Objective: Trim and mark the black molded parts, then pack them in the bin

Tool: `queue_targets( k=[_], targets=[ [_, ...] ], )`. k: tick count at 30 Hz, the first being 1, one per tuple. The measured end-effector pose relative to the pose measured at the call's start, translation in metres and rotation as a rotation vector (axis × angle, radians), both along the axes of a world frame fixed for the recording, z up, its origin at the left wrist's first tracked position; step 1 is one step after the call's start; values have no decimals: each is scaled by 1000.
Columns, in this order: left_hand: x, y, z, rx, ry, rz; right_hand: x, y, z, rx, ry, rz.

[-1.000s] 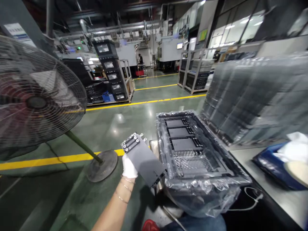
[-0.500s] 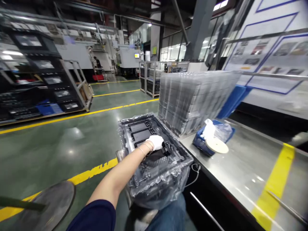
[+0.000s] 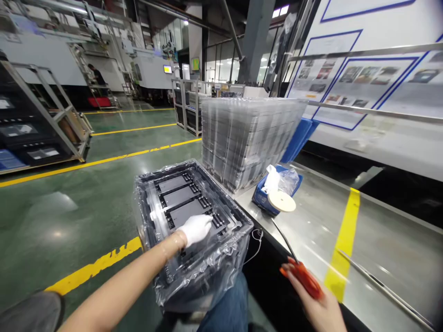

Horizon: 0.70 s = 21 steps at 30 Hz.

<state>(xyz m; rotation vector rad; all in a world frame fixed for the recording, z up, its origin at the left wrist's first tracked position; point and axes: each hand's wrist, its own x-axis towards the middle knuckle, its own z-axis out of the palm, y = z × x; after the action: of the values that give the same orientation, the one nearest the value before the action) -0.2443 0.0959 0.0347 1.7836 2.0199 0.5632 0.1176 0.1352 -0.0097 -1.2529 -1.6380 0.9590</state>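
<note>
My left hand [image 3: 196, 229], in a white glove, rests over a dark flat part [image 3: 216, 223] in the plastic-lined crate [image 3: 238, 230]; its fingers are bent together at the part's edge. Further back in the crate lie more grey rectangular parts [image 3: 178, 199] in a row. My bare right hand [image 3: 311, 295], at the lower right, is wrapped round the orange handle of a tool [image 3: 306, 278]. The tool's thin dark shaft points up and left, over the edge of the metal table.
A blue bin [image 3: 262, 199] with plastic bags and a cream disc [image 3: 282, 201] stands on the metal table [image 3: 311, 216]. Behind the crate is a stack of clear trays [image 3: 228, 138]. A metal rod [image 3: 384, 286] lies at the right. A person [image 3: 97, 76] is far back.
My right hand has come into view with the orange-handled tool. My left hand is now over a flat part in the crate, the dark piece beside its fingers gone. The view has turned right.
</note>
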Motion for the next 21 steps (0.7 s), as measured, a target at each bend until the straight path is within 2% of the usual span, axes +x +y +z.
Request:
queue_targets(
  k=[3,5,8,10,12,15,18,21],
  targets=[
    [9,-49,6,-26,50,-58,-42,27,-18,36,25,-28],
    [5,-82,0,-33,76,-65,-68,43,-32,70,20,1],
    [-7,-124,-26,-4,114,-16,-92,60,-52,136,-39,32],
    [-10,-142,-45,183,153,25,-96,65,-63,172,-122,13],
    [-8,-151,-59,390,215,83,-93,64,-73,188,-215,-25],
    [2,-150,-64,580,270,157,-82,58,-82,178,-309,-88],
    [8,-146,-61,621,343,190,-67,45,-80,139,-328,-172],
    [10,-147,-59,625,433,226,-54,25,-64,104,-289,-189]
  ],
)
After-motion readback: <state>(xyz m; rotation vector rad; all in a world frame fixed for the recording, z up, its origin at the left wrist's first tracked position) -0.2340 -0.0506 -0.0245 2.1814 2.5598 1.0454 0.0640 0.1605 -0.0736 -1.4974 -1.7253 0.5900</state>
